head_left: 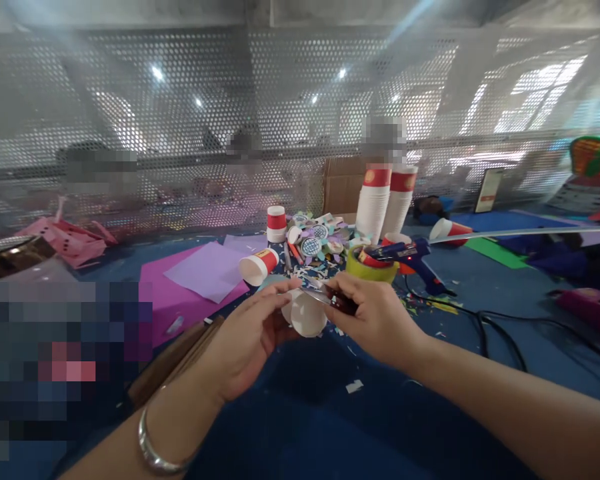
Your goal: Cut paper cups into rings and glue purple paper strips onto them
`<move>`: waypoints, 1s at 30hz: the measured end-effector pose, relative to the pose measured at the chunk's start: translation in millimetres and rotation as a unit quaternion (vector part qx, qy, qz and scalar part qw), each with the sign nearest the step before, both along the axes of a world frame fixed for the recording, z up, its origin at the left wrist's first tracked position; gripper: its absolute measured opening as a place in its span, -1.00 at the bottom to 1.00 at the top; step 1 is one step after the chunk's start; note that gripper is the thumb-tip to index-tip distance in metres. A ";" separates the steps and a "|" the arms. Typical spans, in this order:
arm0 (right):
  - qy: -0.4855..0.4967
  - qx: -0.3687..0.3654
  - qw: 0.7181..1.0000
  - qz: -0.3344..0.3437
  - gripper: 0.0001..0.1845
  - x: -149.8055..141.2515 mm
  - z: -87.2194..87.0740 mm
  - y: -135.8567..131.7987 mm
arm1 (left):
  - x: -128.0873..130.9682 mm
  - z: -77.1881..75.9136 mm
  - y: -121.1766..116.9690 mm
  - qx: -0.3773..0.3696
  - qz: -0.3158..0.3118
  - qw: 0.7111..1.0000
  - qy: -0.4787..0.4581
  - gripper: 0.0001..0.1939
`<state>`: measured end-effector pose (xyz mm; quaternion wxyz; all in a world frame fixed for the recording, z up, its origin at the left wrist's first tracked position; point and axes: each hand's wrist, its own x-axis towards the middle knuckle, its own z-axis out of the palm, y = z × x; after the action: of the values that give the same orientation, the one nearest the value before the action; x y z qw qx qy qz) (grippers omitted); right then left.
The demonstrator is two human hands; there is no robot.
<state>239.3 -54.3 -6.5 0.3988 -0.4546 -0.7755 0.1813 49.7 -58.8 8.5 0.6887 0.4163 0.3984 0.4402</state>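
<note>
A white paper cup (309, 317) is held low over the blue table, its round opening facing me. My left hand (247, 333), with a silver bangle on the wrist, is closed around the cup's left side. My right hand (380, 320) grips the dark handles of a pair of scissors (316, 293). Their metal blades lie across the cup's upper rim and point toward my left fingertips. Whether the blades are cutting into the cup, I cannot tell. Just beyond, a red and white paper cup (260, 267) rests on its side.
Behind are a heap of cut paper pieces (320, 240) and tall cup stacks (373, 207). A blue glue gun (423, 263) leans on a yellow ring-shaped holder (393, 272); a black cable (485, 327) runs right. Purple sheets (200, 270) and brown cardboard (180, 363) lie left.
</note>
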 end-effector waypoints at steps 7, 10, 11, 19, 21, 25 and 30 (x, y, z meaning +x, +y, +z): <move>-0.009 0.031 0.999 -0.029 -0.94 0.1 -2.1 2.4 | 6.6 -2.8 -12.9 0.076 -0.024 0.996 0.036 -0.50; -0.005 0.045 0.998 -0.034 -0.93 -0.7 -1.3 1.5 | 8.1 -5.2 -14.9 0.098 -0.021 0.994 0.050 -0.48; -0.003 0.049 0.998 -0.035 -0.92 -1.0 -1.3 1.0 | 8.4 -6.2 -15.2 0.103 -0.022 0.993 0.051 -0.48; 0.015 0.070 0.997 -0.016 -0.94 -0.7 0.1 -1.0 | 9.6 -8.9 -17.1 0.145 0.016 0.986 0.080 -0.46; 0.023 0.068 0.997 -0.007 -0.93 -0.4 -0.1 -1.4 | 8.8 -7.6 -17.6 0.166 0.028 0.980 0.106 -0.44; 0.056 0.048 0.997 0.008 -0.91 -1.2 -4.1 -0.2 | 6.1 -7.6 -17.6 0.208 0.038 0.966 0.147 -0.48; 0.081 0.024 0.996 0.037 -0.88 -1.7 -8.9 3.3 | 3.3 -9.2 -15.2 0.255 0.035 0.950 0.179 -0.61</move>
<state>237.6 -51.0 -15.3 0.4635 -0.3997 -0.7614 0.2139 53.0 -74.0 -0.7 0.4614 0.6358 0.4036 0.4691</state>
